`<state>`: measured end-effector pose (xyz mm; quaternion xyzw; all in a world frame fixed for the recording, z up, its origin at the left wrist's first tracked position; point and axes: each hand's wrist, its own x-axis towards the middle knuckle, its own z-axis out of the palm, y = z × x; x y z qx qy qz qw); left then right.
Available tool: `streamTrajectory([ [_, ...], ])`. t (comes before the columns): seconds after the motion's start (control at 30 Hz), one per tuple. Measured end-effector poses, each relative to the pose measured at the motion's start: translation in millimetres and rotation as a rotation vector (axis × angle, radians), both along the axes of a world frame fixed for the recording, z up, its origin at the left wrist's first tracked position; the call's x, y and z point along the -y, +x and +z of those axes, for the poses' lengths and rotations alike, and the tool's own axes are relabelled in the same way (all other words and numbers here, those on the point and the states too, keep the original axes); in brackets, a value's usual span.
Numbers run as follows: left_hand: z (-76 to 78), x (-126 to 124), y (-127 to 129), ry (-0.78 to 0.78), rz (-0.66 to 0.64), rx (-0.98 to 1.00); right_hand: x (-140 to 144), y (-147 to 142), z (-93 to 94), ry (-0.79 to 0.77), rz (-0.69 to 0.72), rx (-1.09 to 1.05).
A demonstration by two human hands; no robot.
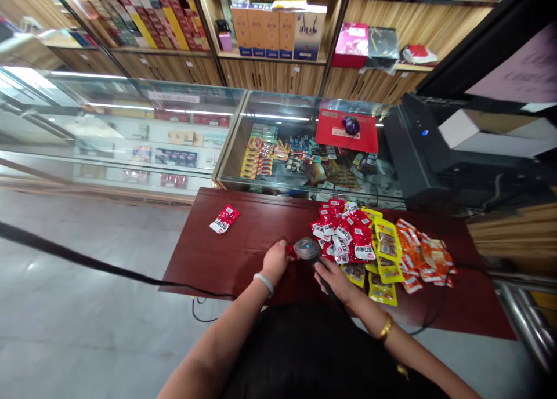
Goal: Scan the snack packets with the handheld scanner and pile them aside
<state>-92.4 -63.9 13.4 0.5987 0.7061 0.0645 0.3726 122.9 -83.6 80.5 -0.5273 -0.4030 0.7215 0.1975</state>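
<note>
My right hand (pixel 334 280) is wrapped round the handle of a grey-black barcode scanner (pixel 307 249), its head turned left with a small blue light on top. Just left of the scanner head, my left hand (pixel 277 261) pinches a red snack packet (pixel 290 251), mostly hidden by the fingers and the scanner. A pile of red-and-white snack packets (pixel 348 231) lies right of and beyond the scanner. Beside it are yellow packets (pixel 387 245) and orange packets (pixel 424 254). One red-and-white packet (pixel 225 218) lies alone at the table's left.
The dark red table (pixel 195 260) stands against a glass display case (pixel 278 181). On the glass are a red mat (pixel 324 133) and a mouse (pixel 350 125). A dark machine (pixel 418 149) stands at right. A black cable (pixel 108 263) crosses the left side.
</note>
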Motion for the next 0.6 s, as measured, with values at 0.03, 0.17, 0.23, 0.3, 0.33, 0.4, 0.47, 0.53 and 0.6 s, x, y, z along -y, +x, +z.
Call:
streamTrajectory([
  [0.03, -2.3, 1, -9, -0.03, 0.097, 0.023, 0, 1, 0.8, -0.007, 0.001, 0.004],
  [0.17, -11.2, 6, -43, -0.006, 0.412, 0.158, -3, -4, 3.3, -0.023, 0.028, 0.014],
  [0.23, -12.8, 8, -55, 0.046, 0.509, 0.234, -6, -12, 3.6, -0.024, 0.073, 0.014],
  [0.3, -12.3, 10, -63, 0.082, 0.606, 0.322, -11, -23, 3.1, -0.024, 0.141, 0.0],
  [0.33, -11.6, 11, -66, 0.088, 0.655, 0.379, -14, -30, 2.7, -0.023, 0.181, -0.011],
  [0.4, -9.7, 14, -71, 0.084, 0.753, 0.517, -18, -45, 1.7, -0.013, 0.272, -0.026],
  [0.47, -7.7, 18, -78, 0.084, 0.834, 0.632, -22, -61, 1.1, 0.005, 0.361, -0.023],
  [0.53, -5.4, 23, -87, 0.108, 0.905, 0.682, -23, -77, 1.0, 0.013, 0.439, -0.016],
  [0.6, -2.5, 28, -98, 0.131, 0.96, 0.698, -23, -90, 1.0, 0.021, 0.501, -0.016],
])
